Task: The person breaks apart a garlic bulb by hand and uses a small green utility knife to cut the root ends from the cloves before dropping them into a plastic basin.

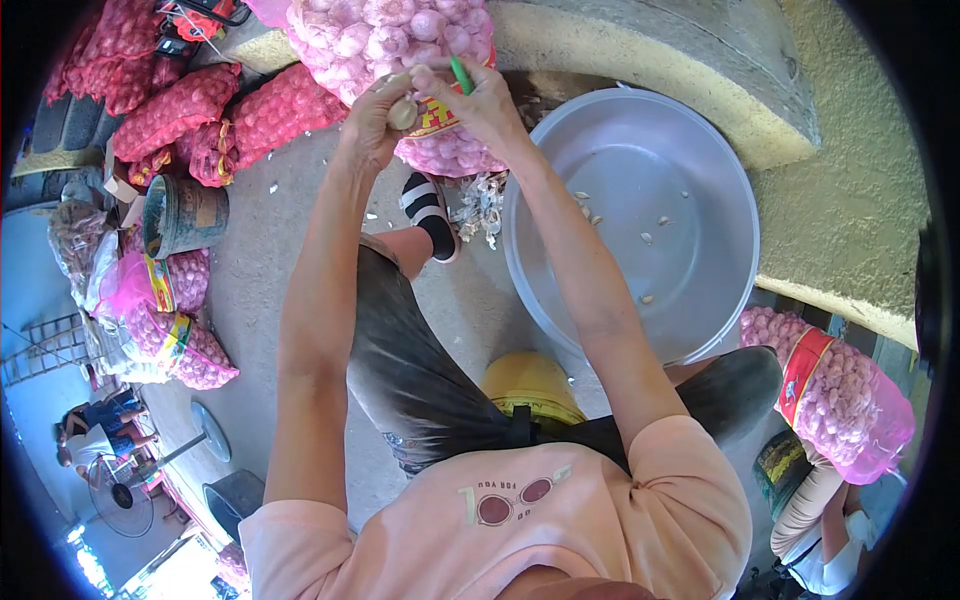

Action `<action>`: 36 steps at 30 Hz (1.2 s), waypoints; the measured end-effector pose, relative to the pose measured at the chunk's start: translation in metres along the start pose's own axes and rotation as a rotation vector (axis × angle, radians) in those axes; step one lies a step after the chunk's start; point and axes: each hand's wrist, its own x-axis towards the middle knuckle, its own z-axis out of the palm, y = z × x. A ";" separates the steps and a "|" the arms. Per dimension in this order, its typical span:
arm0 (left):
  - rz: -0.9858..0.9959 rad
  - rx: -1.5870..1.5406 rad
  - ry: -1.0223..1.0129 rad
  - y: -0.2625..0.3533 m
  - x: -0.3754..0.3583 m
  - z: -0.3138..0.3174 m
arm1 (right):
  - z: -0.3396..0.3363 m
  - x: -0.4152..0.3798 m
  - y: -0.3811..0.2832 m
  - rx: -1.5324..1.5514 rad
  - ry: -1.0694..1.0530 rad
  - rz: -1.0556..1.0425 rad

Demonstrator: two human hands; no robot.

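A pale garlic bulb (pixel 403 113) sits in my left hand (pixel 372 128), its fingers closed around it. My right hand (pixel 488 108) is closed on a small tool with a bright green handle (pixel 461 75); its other end is hidden by the fingers. Both hands are close together in front of a big pink mesh sack of garlic (pixel 390 35) with a yellow and red label. Below my right forearm stands a wide grey plastic basin (pixel 735 150), with several loose cloves (pixel 646 239) on its bottom.
Garlic skins (pixel 482 208) lie on the floor by my foot. A yellow bucket (pixel 530 385) stands between my legs. Red mesh sacks (pixel 280 118), a dark bucket (pixel 190 215) and a fan (pixel 122 495) are at left. Another garlic sack (pixel 835 395) and a person (pixel 825 540) are at right.
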 end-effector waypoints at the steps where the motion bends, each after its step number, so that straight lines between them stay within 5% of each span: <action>1: 0.014 0.064 0.011 -0.002 -0.004 0.008 | 0.001 -0.003 -0.005 0.037 -0.036 -0.024; 5: -0.057 0.336 -0.022 0.003 -0.013 0.020 | -0.019 -0.022 -0.008 0.199 -0.081 0.211; 7: -0.057 0.271 -0.033 0.002 -0.012 0.016 | -0.035 -0.044 0.034 0.406 0.112 0.428; 9: -0.053 0.208 -0.048 0.003 -0.012 0.017 | -0.057 -0.076 0.081 0.268 0.466 0.507; 11: -0.078 0.172 -0.086 0.003 -0.016 0.021 | -0.086 -0.118 0.133 -0.021 0.571 0.635; 13: -0.065 0.187 -0.086 -0.002 -0.018 0.024 | -0.113 -0.155 0.209 -0.336 0.486 0.858; 16: -0.013 0.358 -0.107 -0.016 -0.019 0.009 | -0.113 -0.168 0.186 -0.573 0.472 0.908; 21: 0.161 0.466 -0.028 -0.059 -0.014 0.003 | -0.071 -0.122 0.106 -0.061 0.364 0.428; 23: 0.214 0.488 0.039 -0.087 -0.017 0.006 | -0.050 -0.102 0.062 0.217 0.259 0.405; 25: 0.267 0.511 0.109 -0.115 -0.020 0.013 | -0.036 -0.086 0.047 0.161 0.140 0.350; 28: 0.603 0.524 0.266 -0.143 -0.025 0.020 | -0.033 -0.078 0.056 0.118 -0.011 0.331; 33: 0.405 0.389 0.209 -0.153 -0.035 0.014 | -0.044 -0.086 0.068 0.169 -0.041 0.534; 36: 0.332 0.390 0.164 -0.153 -0.034 0.006 | -0.045 -0.088 0.081 0.021 -0.013 0.312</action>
